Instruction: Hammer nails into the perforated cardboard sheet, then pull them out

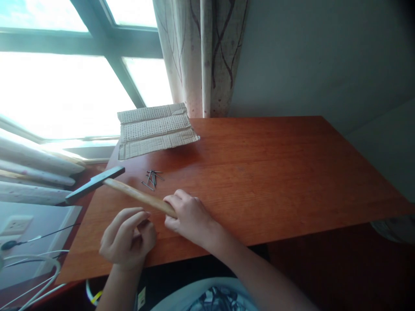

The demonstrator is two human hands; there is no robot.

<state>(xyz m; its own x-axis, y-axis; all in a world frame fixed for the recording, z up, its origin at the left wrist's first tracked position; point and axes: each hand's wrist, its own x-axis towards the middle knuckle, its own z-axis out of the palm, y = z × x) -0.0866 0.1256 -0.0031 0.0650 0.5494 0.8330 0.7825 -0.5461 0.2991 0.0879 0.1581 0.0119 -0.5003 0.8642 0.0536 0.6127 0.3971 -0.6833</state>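
A hammer (139, 196) with a pale wooden handle and a long grey metal head (95, 183) is gripped near the handle's end by my right hand (191, 216). Its head hangs over the table's left side, raised and pointing away to the left. Just below the handle is my left hand (128, 237), its fingers curled loosely toward the thumb with nothing visible in them; it looks apart from the hammer. Several loose nails (152, 178) lie in a small heap on the table beyond the handle.
A creased piece of cardboard (155, 129) rests at the back left of the reddish wooden table (259, 181). Window and curtain (201, 56) stand behind it. Cables (48, 259) and a wall socket (17, 225) are at the lower left, beside the table's edge.
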